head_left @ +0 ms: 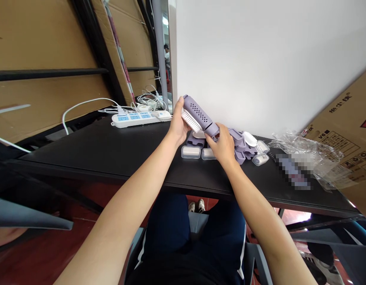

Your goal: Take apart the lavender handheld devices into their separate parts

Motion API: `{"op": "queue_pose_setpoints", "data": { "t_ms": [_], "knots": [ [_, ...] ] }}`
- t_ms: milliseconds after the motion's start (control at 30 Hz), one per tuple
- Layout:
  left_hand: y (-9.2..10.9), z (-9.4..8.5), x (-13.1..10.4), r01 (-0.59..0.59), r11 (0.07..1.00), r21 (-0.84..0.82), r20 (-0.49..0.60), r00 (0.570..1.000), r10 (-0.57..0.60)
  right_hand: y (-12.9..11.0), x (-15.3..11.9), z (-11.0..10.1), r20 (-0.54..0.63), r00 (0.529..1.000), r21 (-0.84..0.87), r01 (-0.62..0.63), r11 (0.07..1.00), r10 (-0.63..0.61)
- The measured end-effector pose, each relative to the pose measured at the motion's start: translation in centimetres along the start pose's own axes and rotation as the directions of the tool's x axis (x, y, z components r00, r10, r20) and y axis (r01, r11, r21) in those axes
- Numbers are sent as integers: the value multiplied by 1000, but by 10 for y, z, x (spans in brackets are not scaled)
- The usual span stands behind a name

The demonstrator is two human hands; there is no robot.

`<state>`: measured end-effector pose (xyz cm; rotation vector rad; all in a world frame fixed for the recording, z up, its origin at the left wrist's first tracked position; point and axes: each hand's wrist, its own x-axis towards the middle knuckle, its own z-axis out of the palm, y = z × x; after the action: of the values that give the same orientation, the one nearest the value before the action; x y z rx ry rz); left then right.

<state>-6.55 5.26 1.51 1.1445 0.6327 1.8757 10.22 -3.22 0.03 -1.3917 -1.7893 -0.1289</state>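
Observation:
A purple brush (pixel 198 111) with a perforated body and white bristles is tilted above the table, held in both hands. My left hand (pixel 178 128) is closed around its upper left end, thumb on top near the bristles. Closed on its lower right end is my right hand (pixel 224 148), with the thumb beneath. Under and beside the hands lie purple plastic parts (pixel 241 144), a white oval piece (pixel 250 138) and pale blocks in clear cases, such as one case (pixel 191 152) left of my right hand. A metal spring (pixel 259 148) rests on the pile's right side.
On the black table (pixel 111 152) a white power strip (pixel 141 118) with cables lies at the back left. Crumpled clear plastic bags (pixel 307 154) and a blurred item (pixel 292 172) are at the right, beside a cardboard box (pixel 346 142). A white panel (pixel 260 59) rises behind.

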Motion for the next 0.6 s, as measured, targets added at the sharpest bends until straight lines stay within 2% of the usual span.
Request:
{"op": "queue_pose_setpoints", "data": {
  "t_ms": [133, 300, 467, 600],
  "knots": [
    [5, 0, 1, 148, 979, -140, 29, 989, -146, -1, -1, -2, -3, 999, -39, 36, 999, -36],
    [13, 0, -3, 306, 908, -285, 69, 952, -299, -2, -2, -3, -4, 998, -60, 68, 996, -68],
    [14, -1, -3, 340, 888, -310, 76, 940, -333, -4, -3, -2, -13, 996, -91, 81, 992, -83],
    [12, 1, -3, 308, 891, -334, 37, 949, -314, -5, -4, -2, -10, 995, -110, 96, 989, -98]
  ]
}}
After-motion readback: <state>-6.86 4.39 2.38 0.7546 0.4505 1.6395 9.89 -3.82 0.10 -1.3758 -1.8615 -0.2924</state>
